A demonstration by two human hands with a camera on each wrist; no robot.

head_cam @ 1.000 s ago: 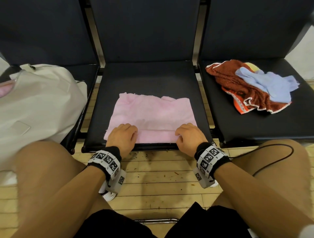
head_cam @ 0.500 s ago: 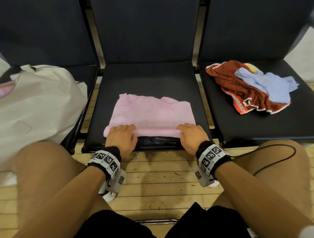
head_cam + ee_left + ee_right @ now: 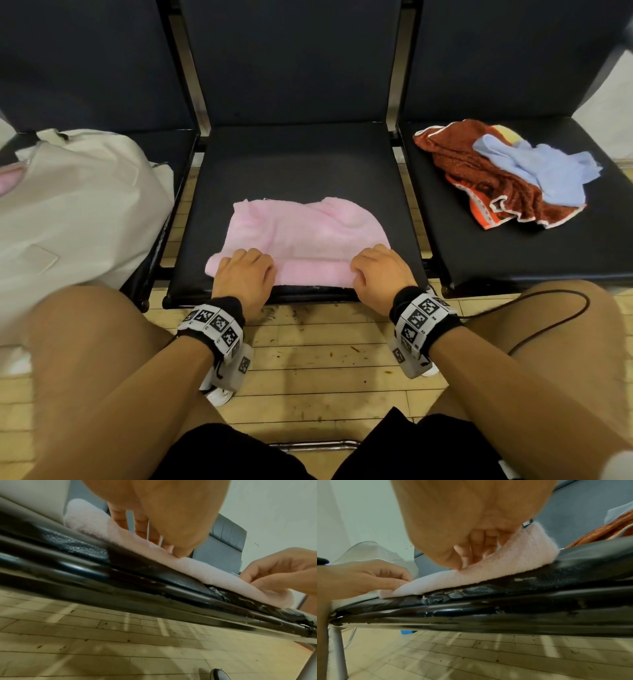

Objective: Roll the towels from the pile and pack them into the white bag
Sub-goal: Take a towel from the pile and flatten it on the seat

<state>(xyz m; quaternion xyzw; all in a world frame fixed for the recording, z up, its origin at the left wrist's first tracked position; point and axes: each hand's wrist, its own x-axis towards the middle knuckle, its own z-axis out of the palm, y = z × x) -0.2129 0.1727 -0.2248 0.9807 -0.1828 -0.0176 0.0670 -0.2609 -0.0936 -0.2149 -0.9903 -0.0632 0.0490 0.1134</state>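
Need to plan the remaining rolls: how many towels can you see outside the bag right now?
4, maybe more hidden. Pink towel on the middle seat, partly rolled under both hands. On the right seat: rust-red towel, blue towel atop it, and a yellow towel peeking out behind.

White bag [image 3: 78,212] is cut off at left.
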